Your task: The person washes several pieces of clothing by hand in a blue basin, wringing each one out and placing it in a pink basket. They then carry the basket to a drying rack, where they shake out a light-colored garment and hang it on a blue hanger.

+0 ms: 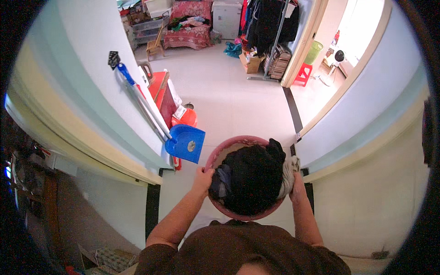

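Note:
A round pink basin [237, 140] is held in front of my body, piled with black clothes [252, 178]. My left hand [203, 178] grips the basin's left rim. On the opposite side, my right hand [296, 184] holds the right edge, where a light grey cloth [289, 175] hangs over the rim and hides part of the grip. A dark blue-grey cloth [223, 180] lies in the left part of the pile. Some bundled black cloth sticks up over the basin's far right edge.
A blue dustpan [185, 142] with a long handle leans on the left wall by a red cabinet [161, 92]. Door frames stand on both sides. Farther off are a clothes rack [276, 37], a cardboard box [253, 63], a small wooden chair [155, 46] and a red stool [303, 74].

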### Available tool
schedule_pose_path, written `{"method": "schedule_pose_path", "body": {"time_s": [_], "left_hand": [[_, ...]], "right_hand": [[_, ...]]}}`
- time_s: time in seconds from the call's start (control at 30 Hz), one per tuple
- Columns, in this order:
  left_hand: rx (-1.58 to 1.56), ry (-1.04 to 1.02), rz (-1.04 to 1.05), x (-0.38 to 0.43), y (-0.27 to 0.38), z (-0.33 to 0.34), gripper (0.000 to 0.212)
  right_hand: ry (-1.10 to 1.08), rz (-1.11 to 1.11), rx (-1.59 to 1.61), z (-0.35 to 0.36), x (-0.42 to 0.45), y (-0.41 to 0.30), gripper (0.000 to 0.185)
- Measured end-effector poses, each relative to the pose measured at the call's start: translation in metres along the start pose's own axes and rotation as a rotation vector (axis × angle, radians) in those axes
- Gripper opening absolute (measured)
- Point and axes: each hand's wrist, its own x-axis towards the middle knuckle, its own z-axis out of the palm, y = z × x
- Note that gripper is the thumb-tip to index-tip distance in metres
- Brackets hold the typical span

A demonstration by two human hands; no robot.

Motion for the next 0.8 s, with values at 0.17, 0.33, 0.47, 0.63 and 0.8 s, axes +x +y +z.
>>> {"method": "schedule_pose_path", "body": {"time_s": [0.17,0.33,0.47,0.63,0.8], "left_hand": [[-0.046,0.074,-0.006,0.055,0.038,0.019,0.032],[0.121,0.061,0.080,0.170,0.069,0.049,0.032],[0.047,-0.052,0.003,0.214,0.136,0.106,0.039],[0.067,-0.188,0.003,0.278,0.175,0.164,0.040],[0.029,-0.248,-0.014,0.351,0.211,0.216,0.040]], "right_hand": [[-0.072,0.004,0.041,0.025,0.084,-0.016,0.033],[0.019,-0.040,0.066,0.068,0.164,-0.054,0.036],[0.045,-0.131,0.074,0.048,0.224,-0.091,0.038],[0.218,-0.190,0.077,0.065,0.264,-0.149,0.037],[0.114,-0.223,0.020,0.069,0.349,-0.197,0.039]]}}
